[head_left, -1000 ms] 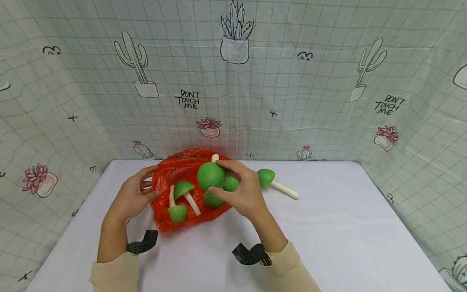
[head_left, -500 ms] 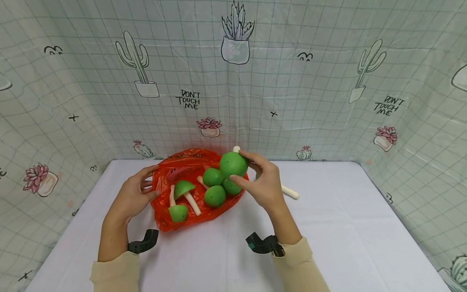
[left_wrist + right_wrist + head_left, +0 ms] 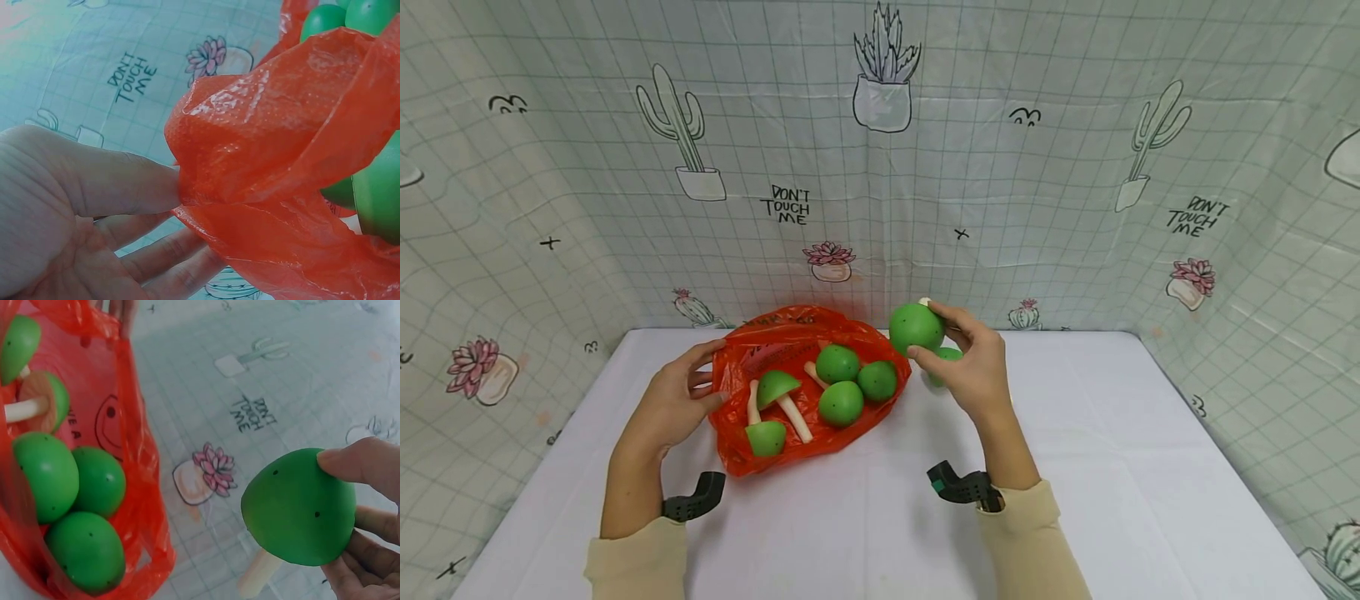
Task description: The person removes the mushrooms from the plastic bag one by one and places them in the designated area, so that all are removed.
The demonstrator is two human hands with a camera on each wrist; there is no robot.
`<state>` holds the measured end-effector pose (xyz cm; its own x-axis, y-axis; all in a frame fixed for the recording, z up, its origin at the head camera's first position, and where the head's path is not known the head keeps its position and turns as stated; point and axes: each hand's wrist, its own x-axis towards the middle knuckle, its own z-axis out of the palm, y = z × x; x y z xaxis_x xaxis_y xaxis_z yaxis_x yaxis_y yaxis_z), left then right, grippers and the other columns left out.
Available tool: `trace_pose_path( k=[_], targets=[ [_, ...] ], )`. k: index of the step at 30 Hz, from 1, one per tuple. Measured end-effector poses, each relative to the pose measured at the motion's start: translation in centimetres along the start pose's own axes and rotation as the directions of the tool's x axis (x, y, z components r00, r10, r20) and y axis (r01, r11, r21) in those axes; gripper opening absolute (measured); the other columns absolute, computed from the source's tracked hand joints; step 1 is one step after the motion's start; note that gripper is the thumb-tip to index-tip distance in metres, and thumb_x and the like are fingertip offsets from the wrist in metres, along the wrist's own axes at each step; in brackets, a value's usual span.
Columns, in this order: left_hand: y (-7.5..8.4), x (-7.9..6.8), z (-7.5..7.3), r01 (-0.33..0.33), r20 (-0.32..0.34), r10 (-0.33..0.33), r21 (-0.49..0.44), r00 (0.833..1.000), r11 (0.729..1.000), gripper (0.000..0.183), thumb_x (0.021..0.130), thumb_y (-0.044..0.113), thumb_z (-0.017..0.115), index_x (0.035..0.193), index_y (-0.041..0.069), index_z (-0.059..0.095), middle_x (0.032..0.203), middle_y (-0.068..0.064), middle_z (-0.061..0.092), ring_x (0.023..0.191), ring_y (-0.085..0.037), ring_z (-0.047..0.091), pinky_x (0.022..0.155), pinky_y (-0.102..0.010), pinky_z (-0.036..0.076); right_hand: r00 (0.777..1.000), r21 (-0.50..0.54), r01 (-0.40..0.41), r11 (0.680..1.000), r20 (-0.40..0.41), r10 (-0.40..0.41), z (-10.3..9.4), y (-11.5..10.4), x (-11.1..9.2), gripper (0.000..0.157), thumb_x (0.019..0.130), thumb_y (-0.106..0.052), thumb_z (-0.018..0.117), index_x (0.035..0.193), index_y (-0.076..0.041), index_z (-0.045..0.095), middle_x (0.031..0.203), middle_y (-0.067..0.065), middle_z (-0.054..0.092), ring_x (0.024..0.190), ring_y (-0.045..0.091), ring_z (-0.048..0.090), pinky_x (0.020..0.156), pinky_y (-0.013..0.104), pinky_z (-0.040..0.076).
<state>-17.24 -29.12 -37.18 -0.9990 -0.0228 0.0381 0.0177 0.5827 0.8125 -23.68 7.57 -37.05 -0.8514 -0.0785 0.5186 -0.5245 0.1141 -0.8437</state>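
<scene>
A red plastic bag [image 3: 820, 454] lies with its mouth spread wide. My left hand [image 3: 676, 398] holds the bag's left edge, thumb over the film and fingers behind it in the left wrist view. Several toy mushrooms with green caps, such as this mushroom [image 3: 841, 404], lie inside, some with pale stems showing. Just right of the bag, my right hand [image 3: 973, 362] grips a green-capped toy mushroom [image 3: 916, 327] by its cap. Its pale stem points away from me, and in the right wrist view small dark dots mark the cap [image 3: 300, 509].
Behind and partly hidden by my right hand, another green-capped mushroom [image 3: 946, 363] lies on the white tabletop [image 3: 1120, 467]. A gridded cloth [image 3: 970, 183] with drawn cacti hangs behind the table and along both sides.
My right hand has moved to the right with the mushroom, from over the bag to beside it. More caps in the bag now show. The left hand has stayed at the bag's edge.
</scene>
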Motion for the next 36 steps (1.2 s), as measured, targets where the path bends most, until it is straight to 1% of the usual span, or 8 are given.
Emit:
trace_pose_path(
  k=[6, 12, 18, 24, 30, 33, 36],
  targets=[
    [-0.2, 0.0, 0.0, -0.018, 0.002, 0.018, -0.008, 1.0, 1.0, 0.072, 0.096, -0.007, 0.065, 0.161, 0.001, 0.036, 0.158, -0.03, 0.041, 0.135, -0.053, 0.052, 0.106, -0.059, 0.05, 0.998, -0.049, -0.043, 0.998, -0.037, 0.041, -1.0, 0.6, 0.0, 0.059, 0.08, 0.006, 0.087, 0.136, 0.005, 0.066, 0.135, 0.018, 0.067, 0.121, 0.031, 0.067, 0.105, 0.029, 0.053],
    [-0.1, 0.0, 0.0, -0.008, -0.002, 0.008, -0.004, 1.0, 1.0, 0.072, 0.096, -0.007, 0.065, 0.162, 0.002, 0.035, 0.159, -0.03, 0.041, 0.136, -0.053, 0.051, 0.105, -0.058, 0.051, 0.992, -0.098, -0.112, 0.989, -0.063, 0.107, -2.0, 1.7, 0.2, 0.059, 0.082, 0.002, 0.086, 0.137, 0.004, 0.066, 0.138, 0.017, 0.065, 0.122, 0.03, 0.066, 0.102, 0.025, 0.054],
    [-0.1, 0.0, 0.1, 0.001, -0.007, -0.001, -0.001, 1.0, 1.0, 0.073, 0.096, -0.006, 0.066, 0.162, 0.002, 0.035, 0.16, -0.029, 0.041, 0.136, -0.053, 0.051, 0.105, -0.058, 0.05, 0.985, -0.125, -0.16, 0.979, -0.077, 0.151, -2.9, 2.5, 0.3, 0.059, 0.083, 0.001, 0.085, 0.138, 0.005, 0.064, 0.14, 0.019, 0.064, 0.123, 0.031, 0.065, 0.103, 0.024, 0.053],
    [-0.1, 0.0, 0.1, -0.003, -0.011, 0.004, 0.004, 1.0, 1.0, 0.073, 0.096, -0.006, 0.066, 0.162, 0.002, 0.036, 0.159, -0.03, 0.041, 0.136, -0.053, 0.05, 0.105, -0.058, 0.051, 0.974, -0.138, -0.221, 0.965, -0.08, 0.211, -4.1, 3.4, 0.2, 0.06, 0.085, -0.001, 0.084, 0.141, 0.005, 0.062, 0.143, 0.019, 0.061, 0.128, 0.032, 0.063, 0.099, 0.019, 0.053],
    [-0.1, 0.1, 0.1, -0.004, -0.012, 0.004, 0.007, 1.0, 1.0, 0.073, 0.096, -0.006, 0.066, 0.162, 0.002, 0.035, 0.159, -0.03, 0.04, 0.136, -0.053, 0.051, 0.105, -0.057, 0.051, 0.966, -0.175, -0.249, 0.952, -0.11, 0.233, -5.3, 4.3, 0.2, 0.062, 0.087, -0.003, 0.084, 0.143, 0.005, 0.06, 0.145, 0.021, 0.06, 0.129, 0.033, 0.063, 0.098, 0.015, 0.052],
    [-0.1, 0.1, 0.1, -0.009, -0.011, 0.009, 0.008, 1.0, 1.0, 0.073, 0.097, -0.006, 0.067, 0.162, 0.002, 0.035, 0.159, -0.03, 0.04, 0.135, -0.053, 0.051, 0.104, -0.057, 0.051, 0.958, -0.192, -0.277, 0.941, -0.136, 0.254, -5.8, 4.5, 0.2, 0.062, 0.088, -0.005, 0.084, 0.144, 0.004, 0.06, 0.145, 0.022, 0.06, 0.131, 0.034, 0.062, 0.099, 0.017, 0.053],
    [-0.1, 0.1, 0.0, -0.012, -0.01, 0.012, 0.007, 1.0, 1.0, 0.073, 0.097, -0.006, 0.066, 0.162, 0.001, 0.035, 0.159, -0.03, 0.04, 0.135, -0.053, 0.051, 0.104, -0.057, 0.052, 0.948, -0.212, -0.304, 0.929, -0.164, 0.273, -6.2, 4.8, 0.1, 0.062, 0.088, -0.006, 0.084, 0.145, 0.003, 0.059, 0.145, 0.022, 0.059, 0.133, 0.035, 0.061, 0.105, 0.028, 0.053]
  ],
)
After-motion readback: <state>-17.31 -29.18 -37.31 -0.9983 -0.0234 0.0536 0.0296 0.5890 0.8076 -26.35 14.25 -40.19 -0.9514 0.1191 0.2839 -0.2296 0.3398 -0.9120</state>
